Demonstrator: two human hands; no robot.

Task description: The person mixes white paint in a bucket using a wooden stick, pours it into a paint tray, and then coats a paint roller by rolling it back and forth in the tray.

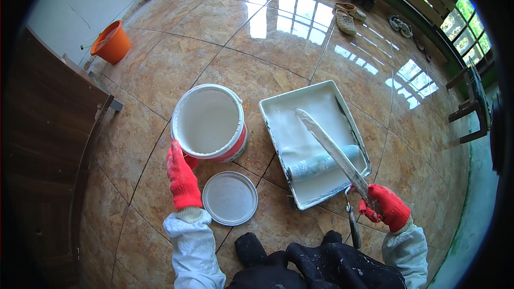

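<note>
My left hand [183,177], in a red glove, grips the near left side of a paint bucket [233,150]. White paint coats the inside of this bucket, and its outer wall is red and white. My right hand [390,206], also red-gloved, is closed round the lower end of a long flat stirring stick [334,152] smeared with white paint. The stick's far end is over a paint tray [277,142] holding white paint. A paint roller [321,164] lies across the near part of the tray, its handle [353,227] sticking out beside my right hand.
The bucket's round lid [230,198] lies on the brown tiled floor [267,61] near my feet. An orange bucket [111,43] stands by the left wall, beyond a dark wooden cabinet [48,155]. Clogs [346,21] and other shoes sit far right; a dark chair [474,104] is at right.
</note>
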